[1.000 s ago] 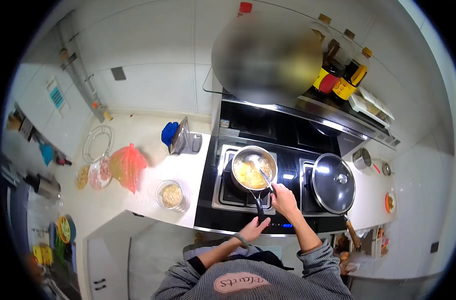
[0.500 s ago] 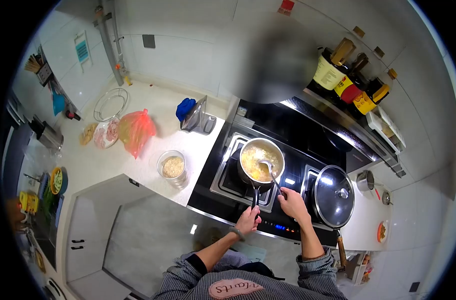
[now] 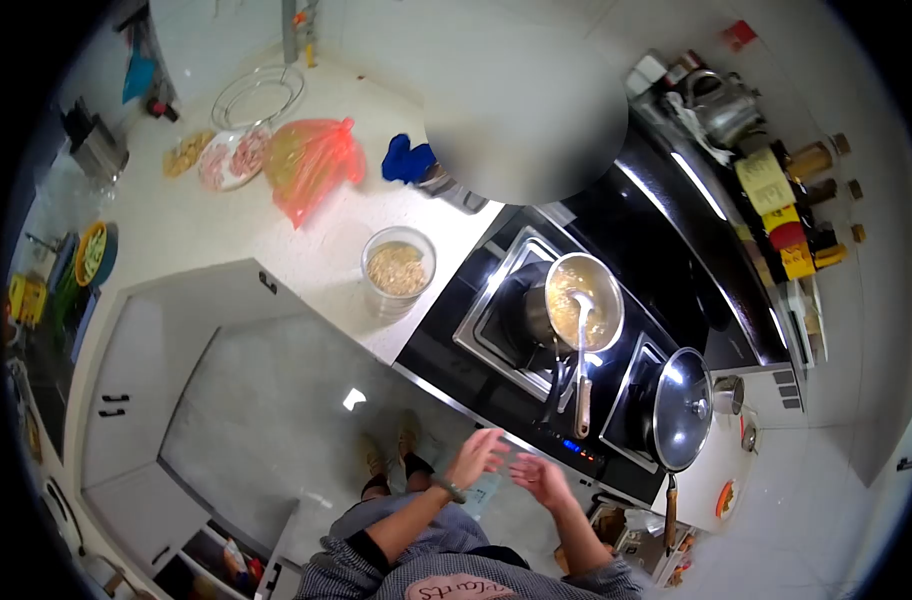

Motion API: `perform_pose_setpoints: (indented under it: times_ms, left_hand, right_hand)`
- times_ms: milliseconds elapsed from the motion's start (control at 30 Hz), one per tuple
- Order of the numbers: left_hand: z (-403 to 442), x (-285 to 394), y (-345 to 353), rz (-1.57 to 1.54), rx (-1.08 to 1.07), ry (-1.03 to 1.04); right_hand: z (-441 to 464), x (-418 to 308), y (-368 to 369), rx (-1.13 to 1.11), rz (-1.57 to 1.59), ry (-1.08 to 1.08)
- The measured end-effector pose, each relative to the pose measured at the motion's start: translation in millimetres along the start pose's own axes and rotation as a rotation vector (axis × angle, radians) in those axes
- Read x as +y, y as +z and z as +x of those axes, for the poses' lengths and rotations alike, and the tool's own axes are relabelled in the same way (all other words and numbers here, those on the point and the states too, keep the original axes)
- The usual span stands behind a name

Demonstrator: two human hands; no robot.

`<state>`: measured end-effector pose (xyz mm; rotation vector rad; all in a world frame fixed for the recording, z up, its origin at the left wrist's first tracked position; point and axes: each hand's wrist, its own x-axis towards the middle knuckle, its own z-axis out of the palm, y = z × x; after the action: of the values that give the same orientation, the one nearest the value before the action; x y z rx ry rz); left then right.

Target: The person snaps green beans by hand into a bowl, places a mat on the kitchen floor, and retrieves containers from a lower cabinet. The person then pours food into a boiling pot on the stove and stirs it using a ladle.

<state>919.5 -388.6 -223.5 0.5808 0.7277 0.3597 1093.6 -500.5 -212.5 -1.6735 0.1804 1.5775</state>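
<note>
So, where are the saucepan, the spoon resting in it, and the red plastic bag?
Saucepan (image 3: 602, 275): head view, on its bare inner wall.
Spoon (image 3: 584, 386): head view, on the upper part of its handle.
Red plastic bag (image 3: 314, 168): head view, on the middle of its side.

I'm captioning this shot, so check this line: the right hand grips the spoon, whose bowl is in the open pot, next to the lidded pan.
The grip is wrong: the head view shows the right hand open and empty, apart from the spoon. The spoon's bowl is in the open pot, next to the lidded pan.
</note>
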Motion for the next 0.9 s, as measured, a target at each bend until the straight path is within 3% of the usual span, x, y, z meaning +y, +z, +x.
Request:
perform_pose_setpoints:
  times_ms: [67, 100, 167, 267, 533, 900]
  left_hand:
    - [-19.5, -21.4, -32.9, -0.018, 0.128, -0.021]
    - [-29.3, -34.6, -47.8, -0.036, 0.139, -0.024]
    - [-47.3, -62.9, -73.8, -0.06, 0.328, 0.034]
    - [-72.9, -88.5, -104.9, -0.135, 0.451, 0.017]
    - [-105.7, -117.6, -140.9, -0.236, 0.615, -0.041]
    - [-116.3, -118.8, -163.7, -0.226, 0.648, 0.013]
  right_hand:
    - [37.5, 28.6, 18.9, -0.008, 0.216, 0.095]
    - [61.8, 44.0, 21.6, -0.021, 0.472, 0.107]
    - [89.8, 56.7, 38.4, 0.021, 0.637, 0.04]
    - [125.6, 68.7, 52.1, 0.127, 0.866, -0.059]
    - [157.2, 81.0, 43.9, -0.017, 1.021, -0.159]
    - [165.6, 82.5, 40.1, 0.04, 1.098, -0.157]
